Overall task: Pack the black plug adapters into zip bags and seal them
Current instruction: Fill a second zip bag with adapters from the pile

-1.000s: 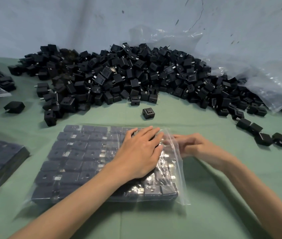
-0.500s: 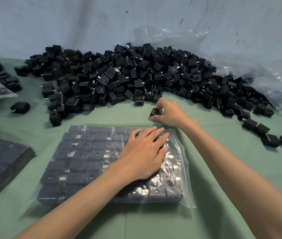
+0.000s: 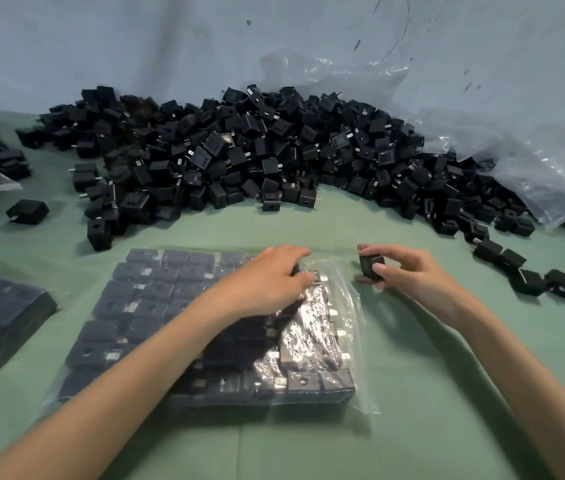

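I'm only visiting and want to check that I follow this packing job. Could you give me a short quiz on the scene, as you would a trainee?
1. True or false: the right hand is empty.
2. The left hand lies: A on the zip bag; B in the air; C on the right arm.
3. What colour is the table cover?
Key: 1 false, it holds a black adapter. 2 A. 3 green.
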Demonstrator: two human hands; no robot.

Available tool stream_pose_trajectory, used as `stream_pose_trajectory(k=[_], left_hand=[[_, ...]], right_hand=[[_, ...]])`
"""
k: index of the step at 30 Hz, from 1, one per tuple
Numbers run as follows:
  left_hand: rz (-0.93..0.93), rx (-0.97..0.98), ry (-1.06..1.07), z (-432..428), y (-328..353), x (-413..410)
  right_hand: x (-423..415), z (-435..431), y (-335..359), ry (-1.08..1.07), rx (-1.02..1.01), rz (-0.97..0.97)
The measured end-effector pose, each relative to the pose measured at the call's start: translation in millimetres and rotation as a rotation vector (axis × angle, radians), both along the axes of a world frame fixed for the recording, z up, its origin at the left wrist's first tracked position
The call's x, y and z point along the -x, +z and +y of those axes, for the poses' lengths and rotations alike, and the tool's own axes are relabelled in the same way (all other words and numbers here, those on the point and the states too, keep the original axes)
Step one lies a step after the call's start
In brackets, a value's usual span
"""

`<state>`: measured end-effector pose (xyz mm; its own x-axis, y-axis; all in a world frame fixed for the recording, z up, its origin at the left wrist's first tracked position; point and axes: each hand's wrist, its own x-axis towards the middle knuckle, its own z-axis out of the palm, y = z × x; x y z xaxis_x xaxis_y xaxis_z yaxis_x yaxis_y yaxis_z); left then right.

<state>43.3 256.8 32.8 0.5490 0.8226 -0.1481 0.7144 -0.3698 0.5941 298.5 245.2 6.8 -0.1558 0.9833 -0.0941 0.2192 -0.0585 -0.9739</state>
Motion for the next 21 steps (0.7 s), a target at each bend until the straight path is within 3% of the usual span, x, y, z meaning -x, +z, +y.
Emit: stream_pose_trajectory(k=[6,10,14,21], left_hand=[[0.065,0.069,-0.008,47,18,-22],[0.068,0.115,-0.109,62,6,-29],[-0.044,0.046,-0.033,62,-14,-28],[-0.031,-0.042,0.026,64,-23,-34]], right_hand=[[19,-11,0,-0.043,-0.278,-0.537],[28,-16,-4,-0.039,-0.335,-0.469],[38,-17,-8,-0.054,-0.303,-0.288],[67,-16,-21,-0.329,-0.430,-0.428]])
